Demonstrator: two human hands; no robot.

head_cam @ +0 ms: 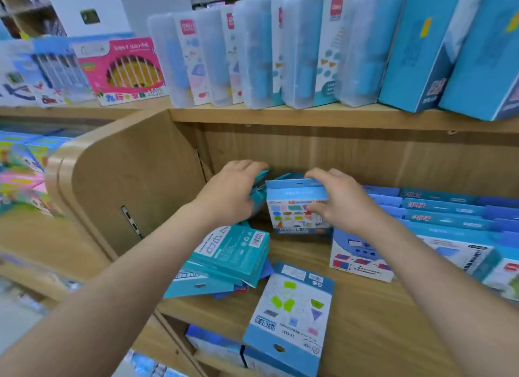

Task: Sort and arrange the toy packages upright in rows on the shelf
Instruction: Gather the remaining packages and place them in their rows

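Gripping upright package right hand, teal pack left hand, toppled pile nearer

Shape-print package upright at shelf back, teal package tilted beside; teal heap (barcode up) flat.

The wooden shelf carries a mixed lot. At the back left a shapes box stands upright, with tilted packs in teal just behind and left of it. In front lies a slumped stack of teal packs, barcode up, with darker blue ones poking out beneath. A flat pack lies face up, reaching over the front edge. To the right, blue boxes stand in rows, with a white-fronted box at the near end. The upper shelf holds a pink box, clear cases and blue cartons — all leaning.
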